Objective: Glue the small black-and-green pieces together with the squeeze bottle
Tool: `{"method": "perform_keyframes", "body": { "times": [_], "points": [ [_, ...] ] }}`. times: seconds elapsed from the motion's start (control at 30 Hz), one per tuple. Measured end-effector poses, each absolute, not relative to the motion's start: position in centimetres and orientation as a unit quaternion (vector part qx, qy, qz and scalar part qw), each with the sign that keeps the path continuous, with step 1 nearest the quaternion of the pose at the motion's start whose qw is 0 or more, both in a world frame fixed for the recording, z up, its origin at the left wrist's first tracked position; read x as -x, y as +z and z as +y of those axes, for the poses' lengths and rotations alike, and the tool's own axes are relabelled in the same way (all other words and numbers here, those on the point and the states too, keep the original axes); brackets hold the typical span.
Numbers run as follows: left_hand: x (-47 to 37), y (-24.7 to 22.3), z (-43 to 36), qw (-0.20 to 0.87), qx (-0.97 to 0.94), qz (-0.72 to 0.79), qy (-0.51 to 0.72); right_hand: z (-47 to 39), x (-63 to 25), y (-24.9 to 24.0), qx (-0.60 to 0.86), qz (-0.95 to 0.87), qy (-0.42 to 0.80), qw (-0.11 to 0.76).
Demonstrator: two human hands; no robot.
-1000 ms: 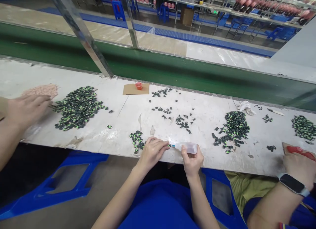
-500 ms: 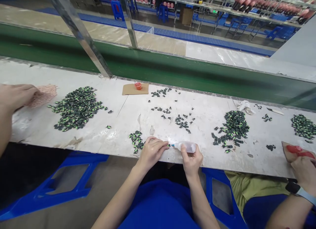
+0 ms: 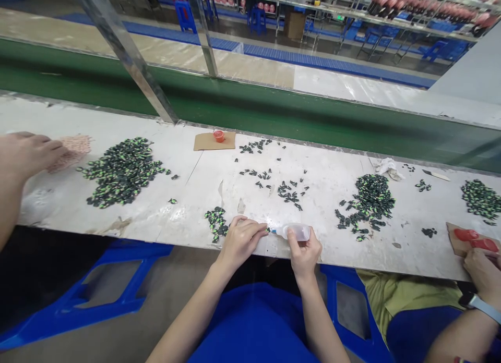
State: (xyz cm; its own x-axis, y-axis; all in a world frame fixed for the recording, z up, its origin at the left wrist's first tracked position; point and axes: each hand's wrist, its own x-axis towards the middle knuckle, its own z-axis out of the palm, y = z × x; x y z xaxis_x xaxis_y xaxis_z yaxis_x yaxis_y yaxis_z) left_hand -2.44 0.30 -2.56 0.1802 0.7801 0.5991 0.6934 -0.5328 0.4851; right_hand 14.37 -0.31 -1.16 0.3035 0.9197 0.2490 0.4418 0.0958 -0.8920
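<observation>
Pinched between the fingertips of my left hand (image 3: 243, 239) is a small black-and-green piece (image 3: 268, 230), close above the table's near edge. My right hand (image 3: 306, 251) is closed around a translucent squeeze bottle (image 3: 295, 231), tipped on its side. Its thin blue nozzle points left and ends at or just beside the piece; I cannot tell whether they touch. Left of my left hand lies a small heap of black-and-green pieces (image 3: 215, 221). Farther back, loose black pieces (image 3: 289, 192) are scattered over the white table (image 3: 250, 206).
Larger heaps of such pieces lie left (image 3: 121, 170) and right (image 3: 373, 196). A red cup (image 3: 218, 136) stands on cardboard (image 3: 203, 141) at the back. A co-worker's hand (image 3: 31, 154) is over pinkish pieces (image 3: 74, 149); another's hand (image 3: 485, 271) is by red-smeared cardboard (image 3: 454, 238). A knife (image 3: 436, 175) lies back right.
My hands, the bottle and the held piece stay almost still. The co-worker's hand at the left has shifted slightly right, and the one at the far right has moved a little down.
</observation>
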Motion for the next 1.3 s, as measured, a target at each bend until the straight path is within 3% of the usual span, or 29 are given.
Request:
{"method": "perform_keyframes", "body": {
  "times": [0.37,0.6,0.83,0.93,1.17,1.3],
  "points": [
    [2.7,-2.9,0.3,0.095,-0.773,0.504,0.372,0.5,-15.2,-1.6,0.560,-0.461,0.306,0.617],
    [2.5,-3.8,0.4,0.096,-0.773,0.498,0.382,2.4,-14.0,-1.4,0.595,-0.544,0.306,0.506],
    [3.2,-3.5,-0.2,0.115,-0.749,0.492,0.428,3.1,-15.5,-1.1,0.581,-0.594,0.320,0.455],
    [3.7,-2.8,-0.5,0.136,-0.724,0.511,0.442,3.7,-18.1,-0.3,0.608,-0.590,0.276,0.454],
    [3.5,-1.7,-1.1,0.184,-0.691,0.513,0.475,5.7,-19.1,-0.1,0.700,-0.607,0.203,0.317],
    [3.1,-1.1,-1.4,0.218,-0.680,0.501,0.488,5.9,-17.8,-0.3,0.719,-0.604,0.175,0.296]
  ]
}}
